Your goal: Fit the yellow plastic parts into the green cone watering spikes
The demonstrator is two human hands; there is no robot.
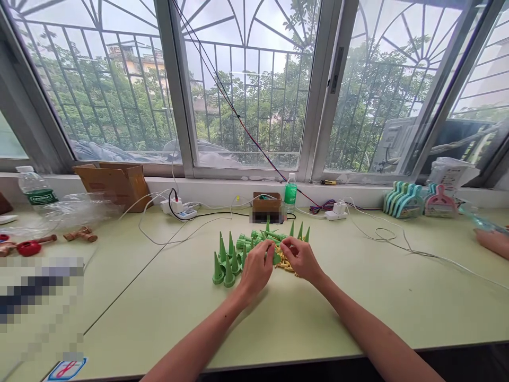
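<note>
My left hand (256,268) is closed round a green plastic cone spike (275,259), and only part of it shows beside the fingers. Close by, my right hand (301,258) makes a pinch; whatever lies between its fingertips is too small to make out. Several green cone spikes (228,273) stand point up on the table to the left, and a few more rise behind my right hand. A heap of ribbed green pieces (244,241) lies behind my hands. Beneath and between the hands is a pile of small yellow pegs (283,262).
Behind the heap stand a small brown box (267,203) and a green-labelled bottle (290,192). White cables (401,246) cross the table (159,318). Plastic fan-shaped items (403,200) stand at right, near another person's hand (492,241). Red and brown pieces (34,245) lie at left.
</note>
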